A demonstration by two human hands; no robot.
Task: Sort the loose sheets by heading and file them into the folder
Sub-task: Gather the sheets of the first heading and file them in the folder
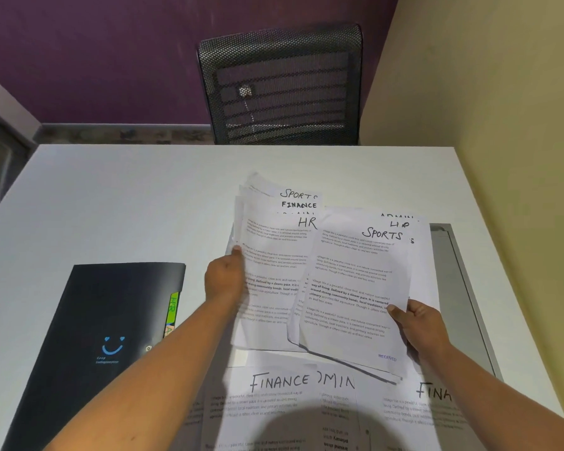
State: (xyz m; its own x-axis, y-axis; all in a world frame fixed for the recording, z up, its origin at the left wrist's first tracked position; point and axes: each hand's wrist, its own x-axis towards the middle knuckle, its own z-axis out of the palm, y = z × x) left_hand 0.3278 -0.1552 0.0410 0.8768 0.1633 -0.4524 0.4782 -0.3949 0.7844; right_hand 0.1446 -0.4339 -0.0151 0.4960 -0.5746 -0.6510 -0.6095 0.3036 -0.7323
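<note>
My left hand (pixel 225 281) grips the left edge of a fanned stack of sheets (pixel 274 255); its top sheet is headed HR, with FINANCE and SPORTS headings showing behind. My right hand (pixel 420 323) pinches the right edge of a second bundle (pixel 352 288) topped by a SPORTS sheet, which overlaps the first stack. Both bundles are lifted above the white table (pixel 111 196). More sheets headed FINANCE (pixel 277 382) and ADMIN lie flat near the front edge. The dark folder (pixel 111 314) lies closed at the left, coloured tabs (pixel 173 307) sticking out of its right edge.
A black mesh chair (pixel 280 86) stands behind the table's far edge. A grey metal strip (pixel 463 288) runs along the table's right side beside the yellow wall (pixel 518 125). A purple wall is at the back.
</note>
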